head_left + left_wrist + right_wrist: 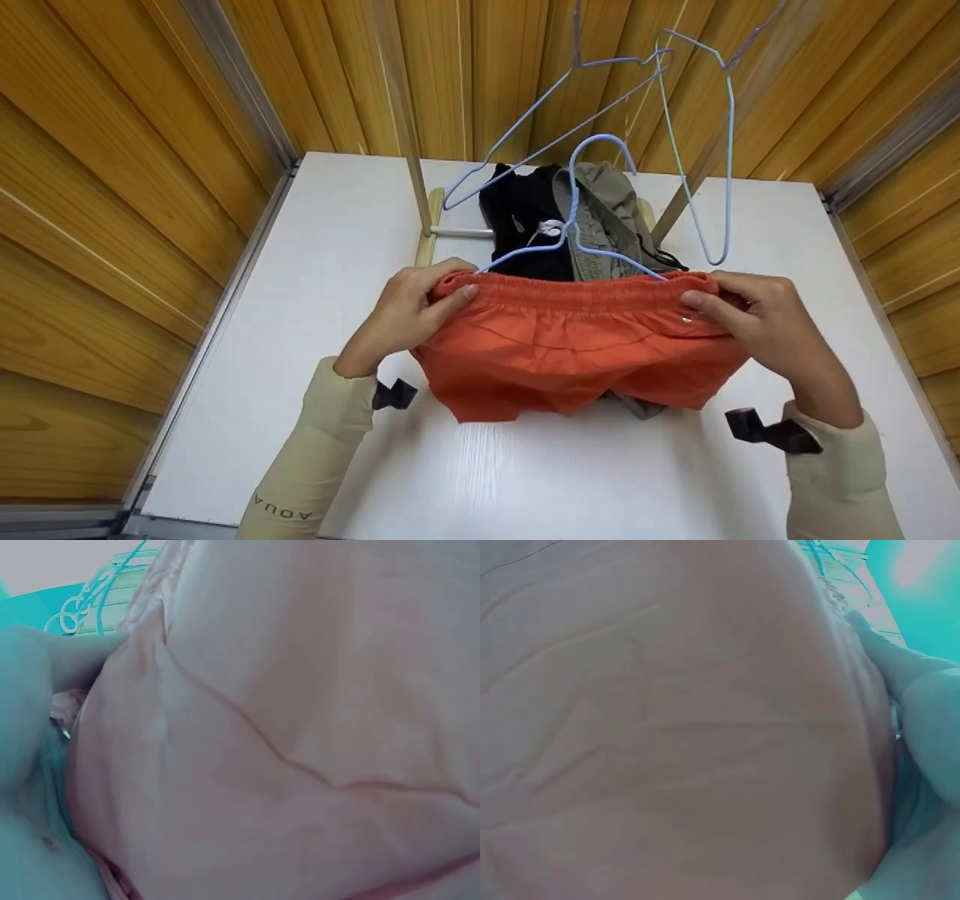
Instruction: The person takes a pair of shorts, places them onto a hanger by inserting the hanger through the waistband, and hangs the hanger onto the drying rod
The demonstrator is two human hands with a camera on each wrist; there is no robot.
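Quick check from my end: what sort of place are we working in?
Probably a small indoor booth set up for handling clothes: wood-look walls on three sides of a white surface, wire hangers hanging near a wooden rack, and orange shorts in hand.

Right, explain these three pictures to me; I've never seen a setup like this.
There's no machine here, just a person's two bare hands. The large picture is taken from the head, looking forward and down. The two tinted ones are taken from the left and right wrists.

The left hand and right hand grip the orange shorts at either end of the waistband. A blue hanger shows above it. Beyond, on the white table, lie a black garment and a grey-green one. Close up, the shorts fill most of both wrist pictures.
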